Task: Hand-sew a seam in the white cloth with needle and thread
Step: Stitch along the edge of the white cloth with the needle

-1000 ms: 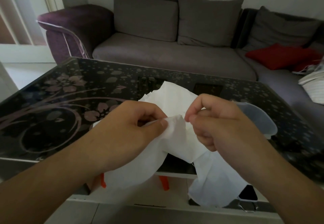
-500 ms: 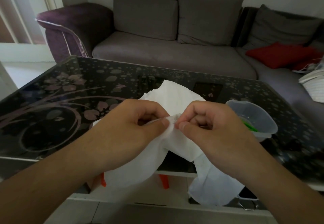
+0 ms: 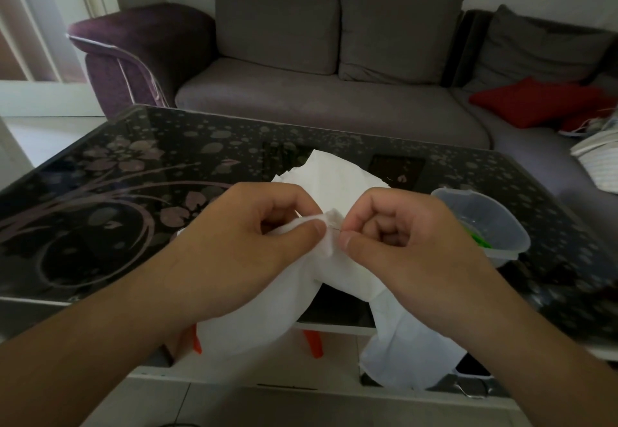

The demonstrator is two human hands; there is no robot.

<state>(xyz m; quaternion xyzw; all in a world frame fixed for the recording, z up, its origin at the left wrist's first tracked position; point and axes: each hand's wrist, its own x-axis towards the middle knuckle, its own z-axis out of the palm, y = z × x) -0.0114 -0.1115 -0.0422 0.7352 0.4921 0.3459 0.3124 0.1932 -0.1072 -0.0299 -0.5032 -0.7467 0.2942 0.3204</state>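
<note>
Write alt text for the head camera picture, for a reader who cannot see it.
Two hands meet over a dark glass table: the left hand pinches a fold of white cloth, the right hand pinches a needle at that fold. A clear tub stands to the right, a grey sofa behind.

Pretty dim room, daylight only coming in from the window [image 3: 30,25] far up-left of the fingers. Glossy table [image 3: 100,226] left of them catches faint reflections. Wide-angle bends the edges, slight blur toward the right corner.
</note>
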